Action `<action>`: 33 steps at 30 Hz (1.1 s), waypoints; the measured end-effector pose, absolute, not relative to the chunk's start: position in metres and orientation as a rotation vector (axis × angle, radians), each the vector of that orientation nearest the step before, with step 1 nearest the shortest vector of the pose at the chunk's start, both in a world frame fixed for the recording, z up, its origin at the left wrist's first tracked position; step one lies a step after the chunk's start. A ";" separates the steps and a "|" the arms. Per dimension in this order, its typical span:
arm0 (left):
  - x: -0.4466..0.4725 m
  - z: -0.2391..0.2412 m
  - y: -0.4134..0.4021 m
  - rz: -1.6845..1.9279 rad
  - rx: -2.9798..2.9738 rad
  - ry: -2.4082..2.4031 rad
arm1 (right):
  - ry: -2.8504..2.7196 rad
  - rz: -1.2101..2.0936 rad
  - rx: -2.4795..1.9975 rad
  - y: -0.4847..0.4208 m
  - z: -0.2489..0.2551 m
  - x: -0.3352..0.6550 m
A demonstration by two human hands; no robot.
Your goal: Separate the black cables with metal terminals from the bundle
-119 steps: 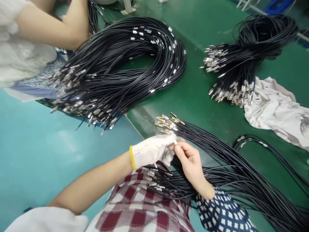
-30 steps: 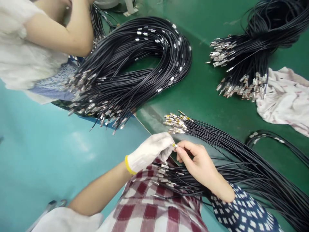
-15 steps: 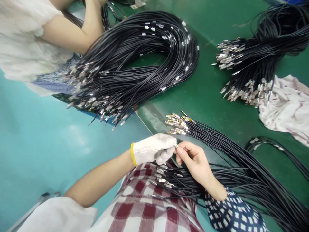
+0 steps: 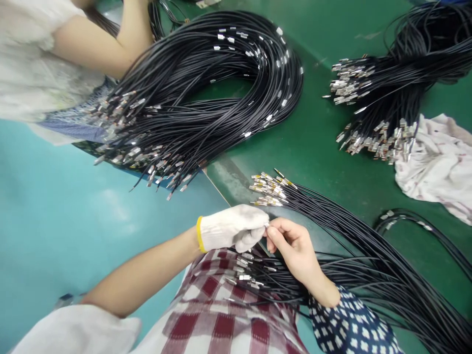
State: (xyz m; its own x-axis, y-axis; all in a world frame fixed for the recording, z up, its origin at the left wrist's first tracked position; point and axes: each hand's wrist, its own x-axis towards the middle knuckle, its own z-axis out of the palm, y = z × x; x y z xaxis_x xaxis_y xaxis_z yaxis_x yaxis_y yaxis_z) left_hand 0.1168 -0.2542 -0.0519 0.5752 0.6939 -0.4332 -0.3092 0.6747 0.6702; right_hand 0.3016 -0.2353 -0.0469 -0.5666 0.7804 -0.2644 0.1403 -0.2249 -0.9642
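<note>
My left hand (image 4: 236,227), in a white knit glove with a yellow cuff, is closed in a pinch. My bare right hand (image 4: 293,246) meets it, thumb and forefinger pressed together. Between the fingertips of both hands shows a small silvery cable connector (image 4: 267,225); most of it is hidden. Just below, a bundle of black cables (image 4: 342,268) lies across the table edge, its metal ends (image 4: 249,275) over my checked apron (image 4: 214,300). Beyond my hands, another cable bundle (image 4: 332,209) ends in connectors with yellow parts (image 4: 269,189).
A large looped bundle of black cables (image 4: 291,93) lies on the green table (image 4: 332,29), beside a co-worker's arm (image 4: 99,49). At the right are more bundled cables (image 4: 405,78), a crumpled white cloth (image 4: 435,167) and a thin cable loop (image 4: 438,233).
My hands stay together at nearly the same spot, and the fingertips have closed further over the connector, so less of it shows. The view has shifted slightly.
</note>
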 end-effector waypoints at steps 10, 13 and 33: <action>0.116 -0.050 -0.254 0.612 0.604 0.738 | -1.601 1.798 -1.094 -0.236 -0.047 0.303; 0.116 -0.052 -0.255 0.606 0.609 0.743 | -1.600 1.800 -1.098 -0.236 -0.047 0.302; 0.128 -0.021 -0.274 0.372 1.175 1.476 | -2.641 0.117 -1.302 -0.182 -0.042 0.347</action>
